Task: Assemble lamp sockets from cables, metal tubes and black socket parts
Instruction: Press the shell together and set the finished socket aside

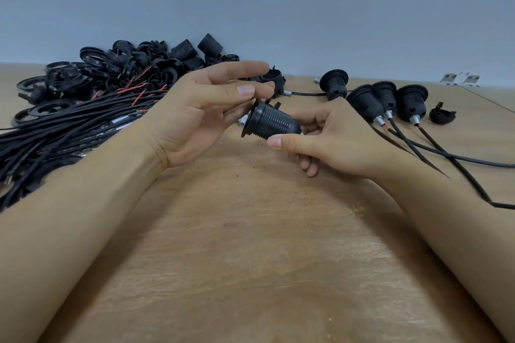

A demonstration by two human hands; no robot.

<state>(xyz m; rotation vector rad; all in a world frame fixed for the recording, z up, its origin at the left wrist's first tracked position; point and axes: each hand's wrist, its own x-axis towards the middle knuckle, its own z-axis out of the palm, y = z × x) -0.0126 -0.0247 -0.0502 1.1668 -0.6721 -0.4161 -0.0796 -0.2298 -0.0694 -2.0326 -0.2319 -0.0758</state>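
Right hand [331, 139] grips ribbed black socket [271, 122] tight; left hand [200, 114] fingers loose, open at its flared rim.

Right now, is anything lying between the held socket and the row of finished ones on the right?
Nothing visible does. The right hand holds the socket above bare table; the finished sockets lie just beyond that hand, with only their cables trailing nearby.

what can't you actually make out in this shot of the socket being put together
All in the head view:
- Narrow end of the ribbed black plastic socket: covered by the right hand, so any cable or tube there is unseen.
- Its open mouth: faces the left hand, interior hidden.
- Bundle of black cables: cut off by the left edge.
- Heap of loose black socket parts: too tangled to count.
- Two small pale items at far right: too small to identify.
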